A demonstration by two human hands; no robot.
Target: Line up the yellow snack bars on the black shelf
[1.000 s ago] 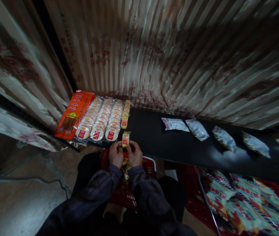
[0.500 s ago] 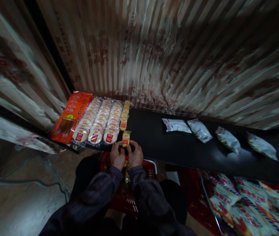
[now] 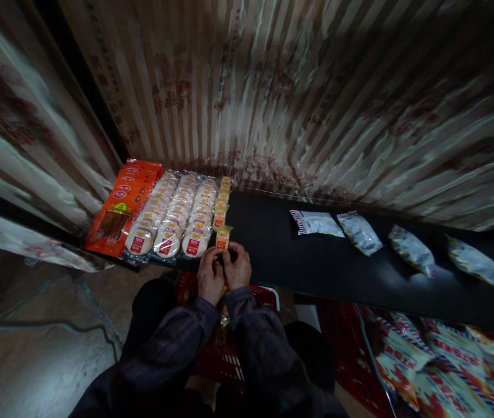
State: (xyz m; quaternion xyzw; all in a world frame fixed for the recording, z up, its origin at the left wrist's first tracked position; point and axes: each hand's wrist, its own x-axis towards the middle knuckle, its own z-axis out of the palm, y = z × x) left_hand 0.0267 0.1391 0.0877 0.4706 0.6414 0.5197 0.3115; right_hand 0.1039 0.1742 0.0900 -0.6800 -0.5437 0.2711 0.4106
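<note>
My left hand (image 3: pixel 210 276) and my right hand (image 3: pixel 238 266) are side by side at the front edge of a black shelf (image 3: pixel 299 261). Both pinch the lower end of a small yellow and red snack packet (image 3: pixel 222 237). The packet stands at the near end of a row of like yellow packets (image 3: pixel 223 200) that runs toward the wall. Just left of it lie rows of round white snack packs (image 3: pixel 172 212) with red labels. A red basket (image 3: pixel 229 342) sits below my forearms, with more packets inside it, mostly hidden.
Orange flat packs (image 3: pixel 120 203) lie at the shelf's far left. Several silver-white bags (image 3: pixel 360 232) are spread along the shelf to the right. Lower right, a red crate (image 3: pixel 438 366) holds many striped bags. A striped curtain hangs behind the shelf.
Both hands have moved the yellow packet slightly forward and up onto the shelf, closer to the row's end. The view has shifted a little.
</note>
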